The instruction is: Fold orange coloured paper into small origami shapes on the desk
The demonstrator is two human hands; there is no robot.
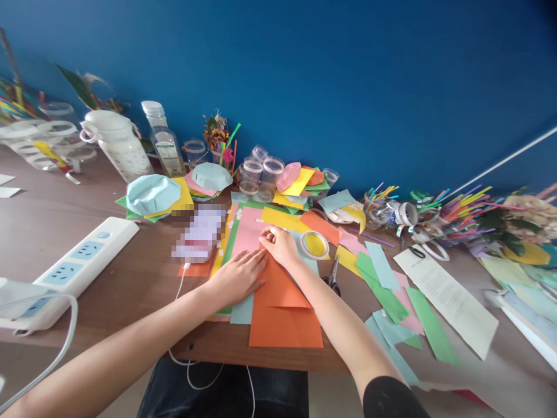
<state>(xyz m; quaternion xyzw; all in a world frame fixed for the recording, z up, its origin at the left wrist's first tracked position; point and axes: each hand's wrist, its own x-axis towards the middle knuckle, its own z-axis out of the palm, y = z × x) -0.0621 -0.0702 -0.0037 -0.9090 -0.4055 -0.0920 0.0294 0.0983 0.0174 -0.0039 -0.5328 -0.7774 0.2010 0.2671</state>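
Observation:
A sheet of orange paper (285, 328) lies near the table's front edge, with a folded or second orange layer over its upper part. My left hand (239, 276) rests flat on the orange paper's left side, fingers stretched out. With curled, pinched fingers, my right hand (281, 244) is at the paper's upper edge; its fingertips hide the exact grip. Under and around them lie pink paper (250, 229), green and light blue sheets. A roll of tape (314, 244) sits right of my right hand, and black-handled scissors (333, 278) lie beside my right forearm.
A phone (200, 232) on a white cable and a power strip (73, 273) are to the left. Behind stand plastic cups (261, 174), a white jug (117, 145) and folded paper shapes (152, 194). Paper strips (387, 290) and a printed sheet (448, 296) are scattered right.

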